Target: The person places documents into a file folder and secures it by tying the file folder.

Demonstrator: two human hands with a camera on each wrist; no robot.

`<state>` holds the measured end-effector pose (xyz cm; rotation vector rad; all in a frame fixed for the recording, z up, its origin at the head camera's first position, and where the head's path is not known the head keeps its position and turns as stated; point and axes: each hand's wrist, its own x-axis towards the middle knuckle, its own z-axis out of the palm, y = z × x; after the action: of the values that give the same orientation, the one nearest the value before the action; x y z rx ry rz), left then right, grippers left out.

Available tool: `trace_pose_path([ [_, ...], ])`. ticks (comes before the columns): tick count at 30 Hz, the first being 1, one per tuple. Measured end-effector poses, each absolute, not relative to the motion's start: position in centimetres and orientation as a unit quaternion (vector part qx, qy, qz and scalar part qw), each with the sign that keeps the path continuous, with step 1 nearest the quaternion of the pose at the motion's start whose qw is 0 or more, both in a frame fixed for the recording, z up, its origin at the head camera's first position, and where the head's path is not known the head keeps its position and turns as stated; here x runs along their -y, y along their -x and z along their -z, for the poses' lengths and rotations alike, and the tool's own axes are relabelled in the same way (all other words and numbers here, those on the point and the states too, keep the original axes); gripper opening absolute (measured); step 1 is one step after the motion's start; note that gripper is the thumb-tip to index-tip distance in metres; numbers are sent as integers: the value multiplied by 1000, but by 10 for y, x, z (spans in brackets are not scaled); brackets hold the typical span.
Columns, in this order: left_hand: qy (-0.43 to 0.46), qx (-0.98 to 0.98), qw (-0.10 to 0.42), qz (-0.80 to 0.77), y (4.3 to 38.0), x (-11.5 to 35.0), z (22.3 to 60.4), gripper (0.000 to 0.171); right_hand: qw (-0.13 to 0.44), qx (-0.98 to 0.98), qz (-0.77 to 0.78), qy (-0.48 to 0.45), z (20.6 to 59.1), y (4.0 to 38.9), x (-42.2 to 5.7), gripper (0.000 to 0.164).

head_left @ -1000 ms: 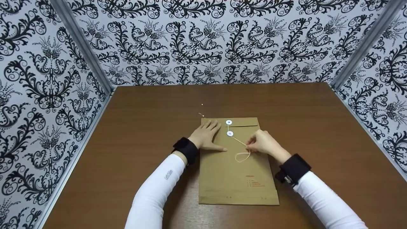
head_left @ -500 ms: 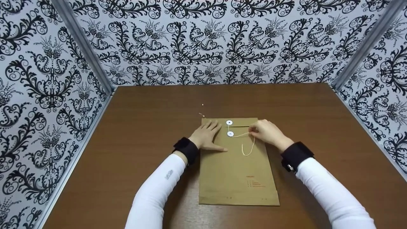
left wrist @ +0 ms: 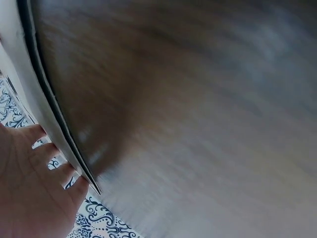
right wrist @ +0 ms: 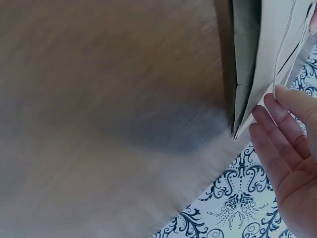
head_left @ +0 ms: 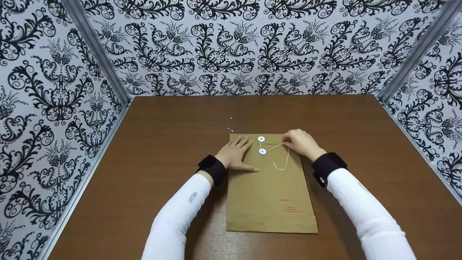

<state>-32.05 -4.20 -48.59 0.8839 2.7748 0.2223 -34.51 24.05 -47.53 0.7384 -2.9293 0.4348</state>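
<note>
A brown paper string-tie envelope (head_left: 267, 191) lies flat on the table, flap end away from me. Two white button discs sit near its top, one on the flap (head_left: 261, 138) and one below it (head_left: 262, 151). My left hand (head_left: 235, 155) rests spread on the envelope's upper left side, fingers straight. In the right wrist view, thumb and forefinger of my right hand (right wrist: 292, 134) pinch a thin pale string (right wrist: 277, 64). From the lower disc the string runs taut up to that right hand, near the upper right corner, and its loose end curls down over the paper.
The brown wooden table (head_left: 173, 126) extends around the envelope. Tiny pale scraps (head_left: 230, 129) lie just beyond its top left corner. Patterned black-and-white walls (head_left: 231, 47) enclose the back and sides of the table.
My right hand has moved away from me, up the envelope's right side, drawing the string from a downward slant to an upward one. My left hand has stayed in place.
</note>
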Motion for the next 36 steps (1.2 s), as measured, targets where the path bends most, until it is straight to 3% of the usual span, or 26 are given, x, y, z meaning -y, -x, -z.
trace_pose_path([
  [36,-304,-943,116,-69,322,41,485,111,-10,964,-220,-150,472,395,-207,12],
])
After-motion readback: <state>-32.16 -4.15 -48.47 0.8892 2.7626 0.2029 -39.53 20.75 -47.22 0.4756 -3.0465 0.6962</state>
